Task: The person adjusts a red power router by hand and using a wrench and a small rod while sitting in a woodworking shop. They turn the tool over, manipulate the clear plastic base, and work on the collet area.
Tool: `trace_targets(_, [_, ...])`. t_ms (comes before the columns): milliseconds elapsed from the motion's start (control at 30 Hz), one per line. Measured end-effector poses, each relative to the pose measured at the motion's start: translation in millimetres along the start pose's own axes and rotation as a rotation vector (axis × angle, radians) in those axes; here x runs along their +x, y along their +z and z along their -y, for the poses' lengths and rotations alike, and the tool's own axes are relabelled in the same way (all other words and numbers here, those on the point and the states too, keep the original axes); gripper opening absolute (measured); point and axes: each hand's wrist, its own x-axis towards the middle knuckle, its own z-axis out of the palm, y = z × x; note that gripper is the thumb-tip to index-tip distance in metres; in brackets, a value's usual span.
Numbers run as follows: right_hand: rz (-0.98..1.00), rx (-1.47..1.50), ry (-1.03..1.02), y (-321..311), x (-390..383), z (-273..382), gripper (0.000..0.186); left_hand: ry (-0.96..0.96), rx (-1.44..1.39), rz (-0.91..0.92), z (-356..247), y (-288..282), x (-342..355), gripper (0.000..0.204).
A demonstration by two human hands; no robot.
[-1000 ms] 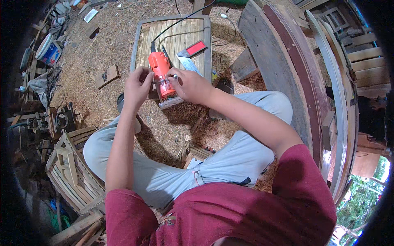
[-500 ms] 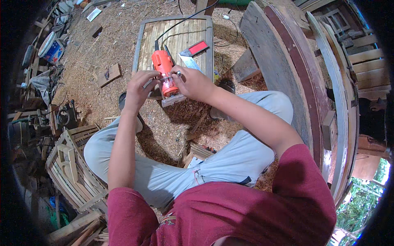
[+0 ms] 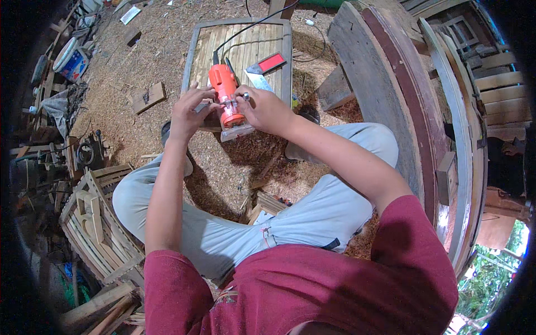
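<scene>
An orange trim router (image 3: 221, 84) lies on a slatted wooden board (image 3: 199, 64), its clear plastic base (image 3: 235, 134) toward me and its cord leading away. My right hand (image 3: 261, 110) is pinched on a small metal knob (image 3: 245, 96) at the router's clamp. My left hand (image 3: 191, 114) grips the clamp area from the left with thumb and curled fingers; the exact contact is small and partly hidden. A square (image 3: 258, 78) with a red-inset handle and metal blade rests on the board to the right of the router.
Large upright planks (image 3: 368, 72) line the right side. A small wooden block (image 3: 149, 97) lies in sawdust at left. Wooden slatted pieces (image 3: 100, 229) are piled at lower left, beside a bucket (image 3: 72, 61) and clutter farther up. My bent legs frame the sawdust-strewn floor.
Both hands and the router sit slightly higher and farther right in view than a second ago. My left fingers have shifted around the clamp; my right hand stays on the knob.
</scene>
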Motion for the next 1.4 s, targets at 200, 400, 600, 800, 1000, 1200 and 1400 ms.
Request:
trace_targets(200, [-0.026, -0.027, 0.046, -1.4, -2.2, -6.4, 0.016, -0.131, 0.037, 0.065, -4.4, 7.4, -3.0, 0.019])
trace_targets(400, [-0.001, -0.031, 0.06, -3.2, -0.3, -5.1, 0.02, -0.505, -0.121, 0.1, -3.9, 20.5, -16.8, 0.018])
trace_targets(600, [-0.027, -0.027, -0.01, -0.9, -1.9, -11.0, 0.016, -0.804, -0.572, 0.047, -27.4, 19.0, -3.7, 0.025])
trace_targets(800, [-0.008, -0.009, 0.002, 2.0, 0.2, -4.1, 0.016, -1.021, -0.786, 0.049, -17.0, 12.3, 4.5, 0.028])
trace_targets(1000, [0.01, -0.042, 0.036, 3.6, -1.8, -7.9, 0.016, -0.975, -0.683, 0.194, -29.9, -1.4, 14.9, 0.019])
trace_targets(1200, [0.008, -0.058, 0.034, 3.8, -0.3, -9.2, 0.017, -0.608, -0.656, 0.392, -25.8, -28.1, -4.3, 0.029])
trace_targets(1400, [-0.004, -0.031, 0.005, 2.2, 1.1, -6.0, 0.021, 0.043, 0.147, 0.363, -29.4, -30.1, 0.5, 0.028])
